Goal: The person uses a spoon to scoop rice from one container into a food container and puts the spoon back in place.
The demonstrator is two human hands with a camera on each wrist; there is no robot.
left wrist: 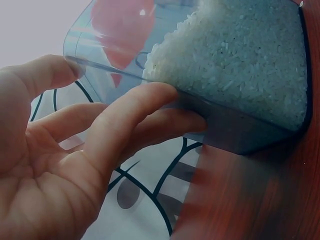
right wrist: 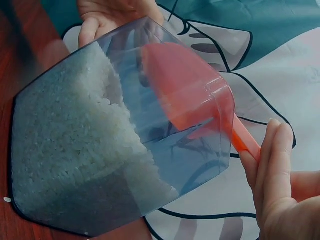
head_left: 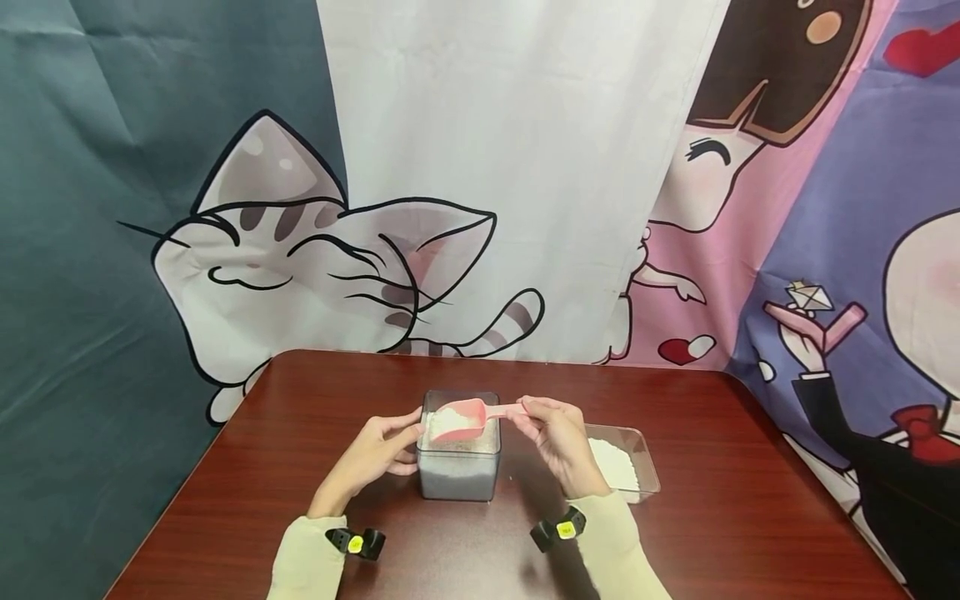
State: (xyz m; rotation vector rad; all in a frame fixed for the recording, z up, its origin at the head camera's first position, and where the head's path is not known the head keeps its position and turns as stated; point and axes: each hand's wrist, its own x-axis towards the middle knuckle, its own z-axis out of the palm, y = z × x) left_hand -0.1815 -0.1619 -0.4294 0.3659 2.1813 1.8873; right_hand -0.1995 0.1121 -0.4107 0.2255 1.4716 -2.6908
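Observation:
A clear square container (head_left: 458,477) partly filled with white rice (left wrist: 235,65) stands on the table. My left hand (head_left: 378,454) rests its fingertips on the container's left wall and rim, the fingers (left wrist: 135,107) fairly straight. My right hand (head_left: 555,435) pinches the handle of a pink scoop (head_left: 468,419). White grains heap in the scoop, which is level with the container's top. Through the wall in the right wrist view, the scoop bowl (right wrist: 185,85) shows above the sloping rice surface.
A shallow clear tray (head_left: 649,467) holding white grains sits to the right, partly behind my right forearm. Stray grains (right wrist: 7,199) lie on the brown table (head_left: 360,379). A printed cartoon cloth (head_left: 510,125) hangs behind the table.

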